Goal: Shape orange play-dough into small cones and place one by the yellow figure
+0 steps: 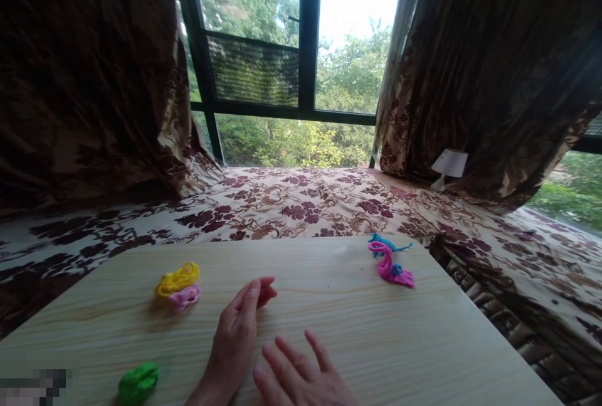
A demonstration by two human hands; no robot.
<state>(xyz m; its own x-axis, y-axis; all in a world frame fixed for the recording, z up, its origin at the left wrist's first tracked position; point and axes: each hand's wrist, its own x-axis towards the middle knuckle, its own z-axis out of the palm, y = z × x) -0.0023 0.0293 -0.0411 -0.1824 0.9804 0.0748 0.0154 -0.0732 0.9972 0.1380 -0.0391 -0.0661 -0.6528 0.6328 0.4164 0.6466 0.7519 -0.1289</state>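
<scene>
Head view: on your desk (461, 349), the bright pink piece (388, 270) and blue piece (387, 244) at upper right look already shaped. The yellow lump (177, 280) and pale pink lump (186, 297) at left, and green lump (138, 383) at lower left, look less worked, so maybe more is left. Your right hand (303, 373) spreads, grip loose; your left hand (239, 321) curls, holding what, you cannot tell.

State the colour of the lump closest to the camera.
The lump is bright green, seen best in the head view.
</scene>
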